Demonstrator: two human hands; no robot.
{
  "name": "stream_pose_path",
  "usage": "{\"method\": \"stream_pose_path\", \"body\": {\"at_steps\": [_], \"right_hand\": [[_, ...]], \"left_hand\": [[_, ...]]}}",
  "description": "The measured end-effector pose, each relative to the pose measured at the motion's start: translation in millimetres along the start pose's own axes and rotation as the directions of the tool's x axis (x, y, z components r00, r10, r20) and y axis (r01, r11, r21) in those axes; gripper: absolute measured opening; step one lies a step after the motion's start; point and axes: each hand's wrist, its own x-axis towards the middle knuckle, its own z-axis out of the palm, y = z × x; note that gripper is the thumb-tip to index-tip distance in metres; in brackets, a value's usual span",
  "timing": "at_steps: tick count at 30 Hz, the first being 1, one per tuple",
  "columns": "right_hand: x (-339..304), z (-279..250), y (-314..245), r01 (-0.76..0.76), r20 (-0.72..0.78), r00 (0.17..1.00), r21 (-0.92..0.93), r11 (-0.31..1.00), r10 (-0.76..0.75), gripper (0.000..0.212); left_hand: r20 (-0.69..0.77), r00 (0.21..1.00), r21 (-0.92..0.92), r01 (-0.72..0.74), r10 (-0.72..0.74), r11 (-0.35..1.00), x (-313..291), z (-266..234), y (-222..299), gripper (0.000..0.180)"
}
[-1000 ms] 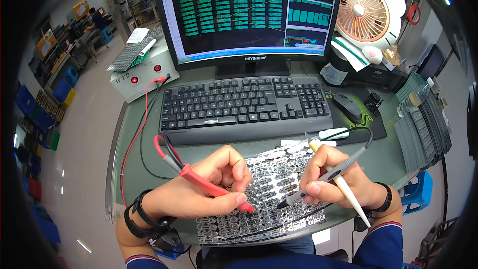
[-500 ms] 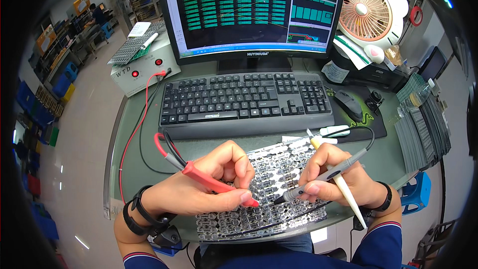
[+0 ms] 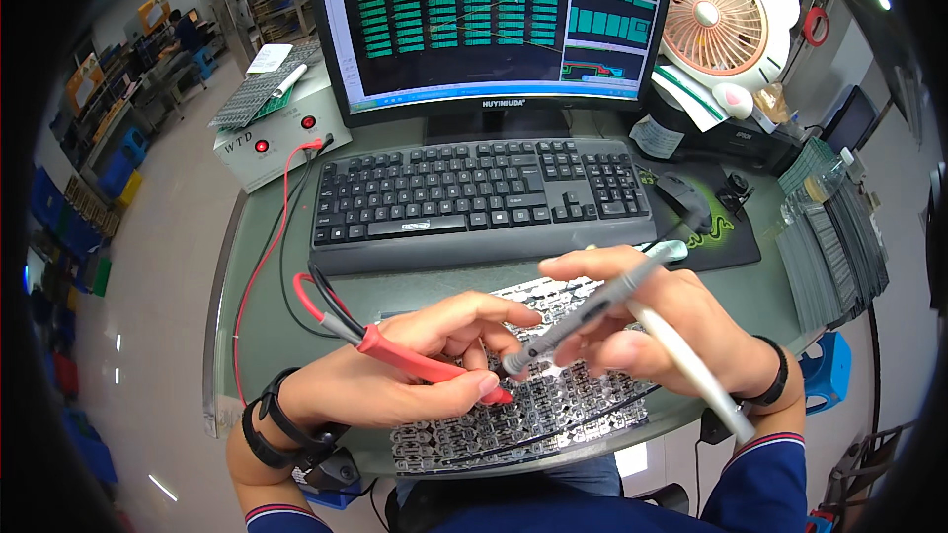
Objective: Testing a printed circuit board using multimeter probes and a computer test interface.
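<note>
My left hand [image 3: 420, 350] is closed on a red test probe [image 3: 420, 363], its tip over the silvery circuit-board panel [image 3: 553, 410] at the desk's front edge. A grey test probe [image 3: 592, 311] slants between my hands, blurred, its lower end beside my left fingertips. My right hand [image 3: 691, 321] has its index finger and thumb spread around this probe. A craft knife with a white handle [image 3: 691, 370] also sits in my right hand, the handle pointing down toward the wrist. Its blade end is hidden behind my fingers.
A black keyboard [image 3: 474, 202] lies beyond the panel, below a monitor [image 3: 504, 104]. The mouse [image 3: 683, 199] and a stack of dark panels [image 3: 839, 247] are at right. A white tester box [image 3: 272, 143] with red and black leads stands left; a fan [image 3: 721, 15] stands back right.
The grey probe has lifted off the panel and shifted up and left in my right hand, whose fingers have spread. The craft knife has swung with it. My left fingers have extended toward the grey probe.
</note>
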Motion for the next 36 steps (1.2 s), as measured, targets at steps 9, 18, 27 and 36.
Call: {"method": "stream_pose_path", "body": {"at_steps": [9,18,27,36], "right_hand": [[-27,34,26,0.418,0.089,0.907,-0.31,0.854,-0.412,0.026],[-27,43,39,0.415,0.013,0.902,-0.303,0.858,-0.431,0.019],[-27,45,40,0.422,0.018,0.898,-0.308,0.852,-0.439,0.018],[-26,42,38,0.431,0.013,0.893,-0.307,0.848,-0.449,0.019]], "left_hand": [[-0.012,0.99,-0.057,-0.143,0.143,0.988,2,-1,-13,0.026],[-0.017,0.99,-0.087,-0.141,0.14,0.986,3,0,-15,0.028],[-0.015,0.99,-0.077,-0.14,0.14,0.987,3,0,-17,0.028],[-0.013,0.99,-0.072,-0.143,0.143,0.987,3,-1,-16,0.029]]}}
